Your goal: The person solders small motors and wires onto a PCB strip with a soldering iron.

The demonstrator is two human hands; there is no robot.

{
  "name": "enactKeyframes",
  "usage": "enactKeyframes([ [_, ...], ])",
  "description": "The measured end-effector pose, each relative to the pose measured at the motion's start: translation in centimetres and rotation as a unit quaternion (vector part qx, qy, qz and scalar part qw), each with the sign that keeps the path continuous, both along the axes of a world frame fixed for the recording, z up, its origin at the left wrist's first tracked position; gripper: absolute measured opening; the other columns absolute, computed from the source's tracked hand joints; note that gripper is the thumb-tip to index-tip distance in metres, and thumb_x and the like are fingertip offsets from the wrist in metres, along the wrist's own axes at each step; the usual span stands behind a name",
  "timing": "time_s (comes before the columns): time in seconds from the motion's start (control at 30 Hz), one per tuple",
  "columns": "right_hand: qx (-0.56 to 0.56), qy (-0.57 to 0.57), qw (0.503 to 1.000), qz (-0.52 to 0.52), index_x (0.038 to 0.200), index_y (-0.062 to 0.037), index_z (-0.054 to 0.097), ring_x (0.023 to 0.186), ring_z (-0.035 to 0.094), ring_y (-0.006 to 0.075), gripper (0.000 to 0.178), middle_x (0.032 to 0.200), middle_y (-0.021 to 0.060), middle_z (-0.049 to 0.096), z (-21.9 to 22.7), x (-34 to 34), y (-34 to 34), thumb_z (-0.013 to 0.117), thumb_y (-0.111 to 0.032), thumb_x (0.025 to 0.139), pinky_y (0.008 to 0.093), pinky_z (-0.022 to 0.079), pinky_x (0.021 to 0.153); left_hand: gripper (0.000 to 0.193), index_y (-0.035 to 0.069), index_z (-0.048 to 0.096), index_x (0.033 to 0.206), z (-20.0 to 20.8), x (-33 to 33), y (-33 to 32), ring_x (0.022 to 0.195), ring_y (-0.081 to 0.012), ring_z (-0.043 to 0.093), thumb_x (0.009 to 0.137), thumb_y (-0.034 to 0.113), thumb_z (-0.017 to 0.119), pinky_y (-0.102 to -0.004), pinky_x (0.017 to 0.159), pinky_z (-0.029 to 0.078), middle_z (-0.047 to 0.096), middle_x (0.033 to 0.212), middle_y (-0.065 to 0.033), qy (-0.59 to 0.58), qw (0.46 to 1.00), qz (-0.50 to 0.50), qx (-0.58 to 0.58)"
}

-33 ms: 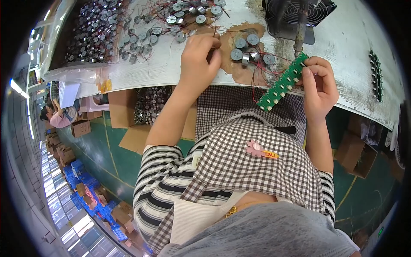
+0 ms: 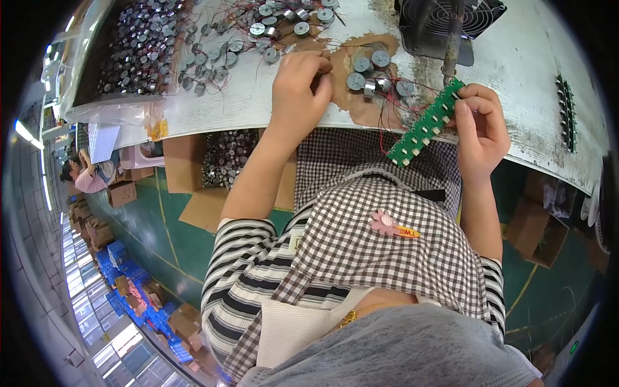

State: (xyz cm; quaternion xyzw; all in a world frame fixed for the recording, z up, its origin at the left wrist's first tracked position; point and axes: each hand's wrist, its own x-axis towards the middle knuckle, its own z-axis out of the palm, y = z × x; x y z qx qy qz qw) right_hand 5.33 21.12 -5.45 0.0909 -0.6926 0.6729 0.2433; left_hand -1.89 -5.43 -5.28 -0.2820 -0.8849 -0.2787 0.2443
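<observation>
My right hand (image 2: 480,129) pinches a long green circuit board strip (image 2: 425,126) near its far end. The strip slants over the table's front edge and carries a row of small pale parts. Red wires run from it to several small round metal motors (image 2: 362,64) on a worn brown patch. To the left of these motors, my left hand (image 2: 300,87) hovers over the tabletop with its fingers curled in. What those fingertips hold, if anything, is too small to make out. More loose motors with red wires (image 2: 258,29) lie just beyond the left hand.
A black fan (image 2: 454,26) stands at the back behind a metal rod (image 2: 453,48). Another green strip (image 2: 567,113) lies at the right. A plastic-lined box of motors (image 2: 138,45) sits at far left. Below the table is a carton of metal parts (image 2: 180,161). Another person (image 2: 90,177) sits far left.
</observation>
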Motion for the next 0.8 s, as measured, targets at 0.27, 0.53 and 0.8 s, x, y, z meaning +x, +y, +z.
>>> enactKeyframes([
  [0.27, -0.003, 0.010, 1.000, 0.007, 0.090, 0.0057, 0.054, 0.075, 0.057, 0.0078, 0.004, 0.105, 0.0120, 0.055, 0.0, 0.0, -0.1, 0.056, 0.007, 0.087, 0.0199, 0.051, 0.061, 0.012, 0.000, 0.062, 0.094, 0.6, -0.1, 1.2, 0.071, -0.0214, 0.064, 0.082, 0.000, 0.061, -0.0304, 0.062, 0.050, 0.065, 0.078, -0.0093, -0.036, 0.981, 0.048, 0.185],
  [0.53, -0.074, 0.011, 0.995, 0.069, 0.092, 0.0052, 0.051, 0.072, 0.056, 0.0074, 0.006, 0.106, 0.0136, 0.054, 0.1, 0.2, 0.1, 0.054, 0.008, 0.087, 0.0193, 0.050, 0.061, 0.014, -0.003, 0.058, 0.098, 3.5, 1.6, 1.1, 0.070, -0.0107, 0.063, 0.089, 0.008, 0.060, -0.0255, 0.062, 0.050, 0.068, 0.081, -0.0072, -0.371, 0.886, 0.001, 0.277],
  [0.8, 0.029, 0.023, 0.999, 0.030, 0.090, 0.0061, 0.056, 0.069, 0.057, 0.0068, 0.007, 0.103, 0.0120, 0.055, 0.5, 0.0, -0.4, 0.059, 0.009, 0.084, 0.0177, 0.050, 0.057, 0.026, -0.004, 0.056, 0.113, 5.5, 2.5, 4.0, 0.089, -0.0188, 0.066, 0.093, 0.013, 0.056, -0.0263, 0.072, 0.052, 0.068, 0.094, -0.0148, -0.462, 0.795, -0.139, 0.367],
])
